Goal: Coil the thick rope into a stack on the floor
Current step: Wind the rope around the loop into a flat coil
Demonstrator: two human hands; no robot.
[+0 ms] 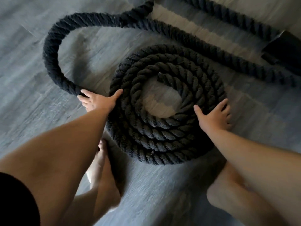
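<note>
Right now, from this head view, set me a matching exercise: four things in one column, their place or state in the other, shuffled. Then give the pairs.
1. left hand
2. right hand
3. coil
4. loop

A. spread flat on the coil's right edge
B. arcs over the floor, up and left of the coil
C. grips the loop where it meets the coil
D. rings wound around a bare patch of floor

Pairs: 1-C, 2-A, 3-D, 4-B
</note>
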